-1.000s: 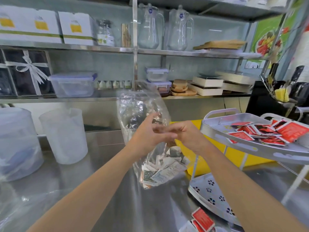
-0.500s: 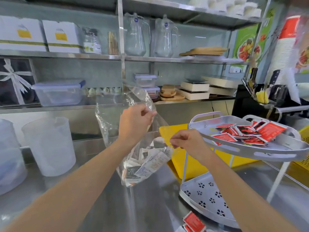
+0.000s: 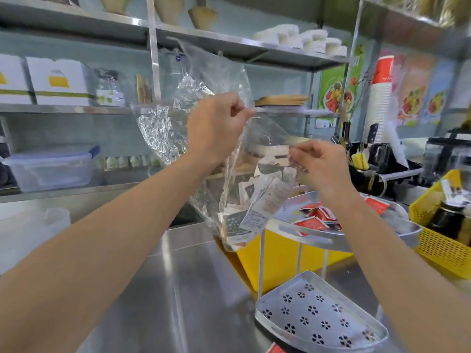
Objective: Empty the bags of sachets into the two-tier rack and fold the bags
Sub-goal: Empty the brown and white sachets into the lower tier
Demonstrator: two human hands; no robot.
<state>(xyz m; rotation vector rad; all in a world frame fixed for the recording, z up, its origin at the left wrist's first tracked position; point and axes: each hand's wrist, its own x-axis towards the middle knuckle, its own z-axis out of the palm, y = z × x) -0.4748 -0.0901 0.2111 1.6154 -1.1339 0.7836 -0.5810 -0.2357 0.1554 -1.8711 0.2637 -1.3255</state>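
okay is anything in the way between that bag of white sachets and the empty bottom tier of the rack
Partly. The clear bag, pinched by the left hand and right hand, hangs left of the rack. The top tier with red sachets overhangs the bottom tier, though its front looks open.

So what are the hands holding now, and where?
Both grip the crinkled clear plastic bag of white sachets: left hand and right hand each pinch its open top edge.
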